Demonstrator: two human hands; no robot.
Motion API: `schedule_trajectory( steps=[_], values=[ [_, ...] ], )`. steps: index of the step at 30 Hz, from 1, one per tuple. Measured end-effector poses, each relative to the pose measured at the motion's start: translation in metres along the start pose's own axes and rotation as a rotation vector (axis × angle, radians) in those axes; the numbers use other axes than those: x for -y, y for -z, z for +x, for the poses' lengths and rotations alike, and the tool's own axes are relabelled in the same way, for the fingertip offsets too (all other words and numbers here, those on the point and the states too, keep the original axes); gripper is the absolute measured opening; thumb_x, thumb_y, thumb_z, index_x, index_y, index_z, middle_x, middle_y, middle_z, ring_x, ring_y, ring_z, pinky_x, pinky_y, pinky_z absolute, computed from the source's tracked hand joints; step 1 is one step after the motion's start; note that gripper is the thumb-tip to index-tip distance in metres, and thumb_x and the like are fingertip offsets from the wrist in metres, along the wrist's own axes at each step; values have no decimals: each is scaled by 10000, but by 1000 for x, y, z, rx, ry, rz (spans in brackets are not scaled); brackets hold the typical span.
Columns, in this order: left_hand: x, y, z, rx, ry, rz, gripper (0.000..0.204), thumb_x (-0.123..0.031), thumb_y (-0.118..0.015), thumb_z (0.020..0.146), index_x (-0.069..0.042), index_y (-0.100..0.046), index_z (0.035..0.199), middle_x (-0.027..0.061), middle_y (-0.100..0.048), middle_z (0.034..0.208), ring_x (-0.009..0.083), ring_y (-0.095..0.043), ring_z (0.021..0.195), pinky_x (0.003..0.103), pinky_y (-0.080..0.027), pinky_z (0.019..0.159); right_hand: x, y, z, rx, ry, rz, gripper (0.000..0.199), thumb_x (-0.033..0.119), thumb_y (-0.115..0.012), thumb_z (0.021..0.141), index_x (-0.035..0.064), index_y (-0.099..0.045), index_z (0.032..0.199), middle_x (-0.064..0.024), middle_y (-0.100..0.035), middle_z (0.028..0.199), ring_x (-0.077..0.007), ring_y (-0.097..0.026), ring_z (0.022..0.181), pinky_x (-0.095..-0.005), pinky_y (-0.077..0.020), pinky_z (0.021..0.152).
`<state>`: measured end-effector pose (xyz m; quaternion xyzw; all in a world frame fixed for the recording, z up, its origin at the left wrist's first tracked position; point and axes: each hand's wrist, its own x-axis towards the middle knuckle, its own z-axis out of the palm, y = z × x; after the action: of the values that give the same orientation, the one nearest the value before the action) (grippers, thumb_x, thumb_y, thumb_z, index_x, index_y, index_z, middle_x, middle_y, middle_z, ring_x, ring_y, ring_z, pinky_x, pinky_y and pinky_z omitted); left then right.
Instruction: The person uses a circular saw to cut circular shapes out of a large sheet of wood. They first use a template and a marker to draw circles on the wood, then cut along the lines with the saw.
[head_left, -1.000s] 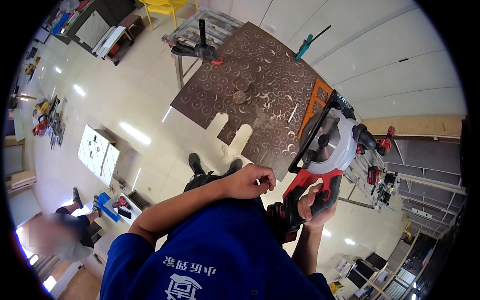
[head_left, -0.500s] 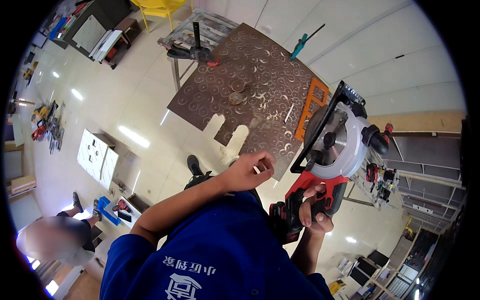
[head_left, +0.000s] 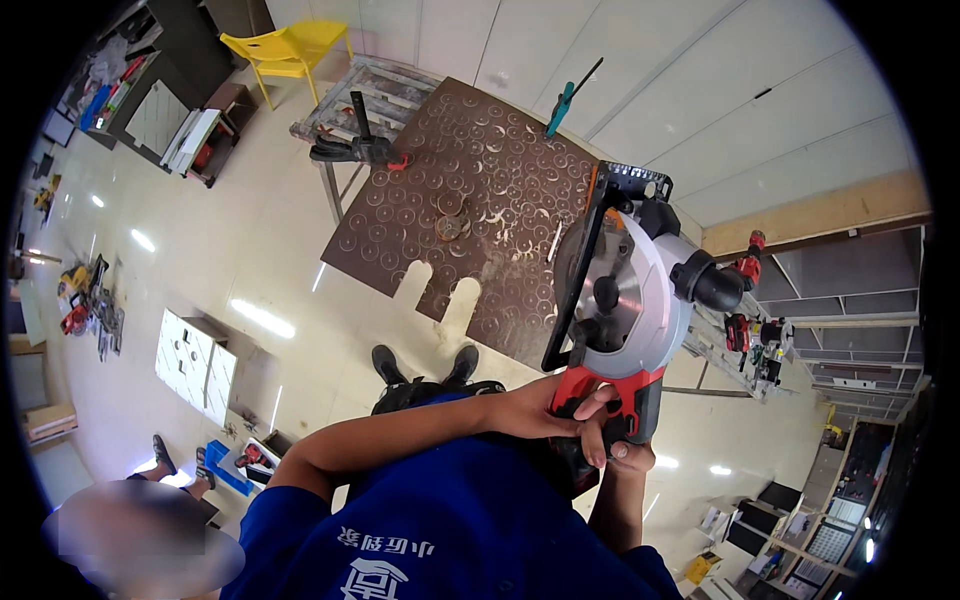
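A red and grey cordless circular saw (head_left: 640, 310), its round blade facing left, is held up in front of me at the right. My right hand (head_left: 620, 440) is wrapped round its rear handle. Against the handle's left side rests my left hand (head_left: 530, 408), closed on the saw; its fingertips are hidden behind the tool. Beyond the saw, a brown board (head_left: 400, 215) marked with many ring-shaped cuts lies on a worn bench (head_left: 375, 90). Loose round discs (head_left: 450, 203) sit on it, and two rounded slots open at its near edge.
A black clamp (head_left: 365, 148) grips the board's left side and a teal-handled clamp (head_left: 562, 108) its far edge. A thin white stick (head_left: 555, 242) lies on the board. A yellow chair (head_left: 285, 48) stands far left; another person (head_left: 150, 540) is low left. Shelves (head_left: 850, 300) line the right.
My left hand has moved right and down from in front of my body onto the saw's handle. The saw has tilted more upright and shifted slightly left.
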<state>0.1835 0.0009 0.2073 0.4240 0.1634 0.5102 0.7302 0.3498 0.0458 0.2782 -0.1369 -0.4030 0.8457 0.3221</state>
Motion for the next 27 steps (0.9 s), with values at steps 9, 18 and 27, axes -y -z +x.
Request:
schedule_trajectory(
  steps=[9, 18, 27],
  values=[
    [3, 2, -10, -208, -2, 447, 574, -53, -627, 898, -40, -329, 1389, 110, -584, 1147, 215, -584, 1089, 354, -461, 936, -3, -19, 2, -423, 106, -621, 587, 419, -662, 899, -121, -547, 1097, -223, -660, 822, -187, -611, 540, -287, -510, 516],
    [1, 4, -15, -192, 27, 365, 441, 0, -591, 922, -39, -357, 1293, 59, -602, 987, 144, -596, 941, 309, -463, 865, -11, -12, 2, -364, 75, -333, 557, 451, -677, 880, -87, -564, 970, -113, -556, 608, -162, -508, 482, -283, -405, 452],
    [14, 9, -20, -226, 30, 372, 599, -108, -654, 890, -25, -329, 1385, 97, -636, 1035, 209, -639, 958, 347, -499, 854, -17, -13, 3, -441, 70, -341, 580, 490, -688, 872, -72, -542, 885, -81, -501, 567, -147, -471, 461, -282, -394, 453]
  ],
)
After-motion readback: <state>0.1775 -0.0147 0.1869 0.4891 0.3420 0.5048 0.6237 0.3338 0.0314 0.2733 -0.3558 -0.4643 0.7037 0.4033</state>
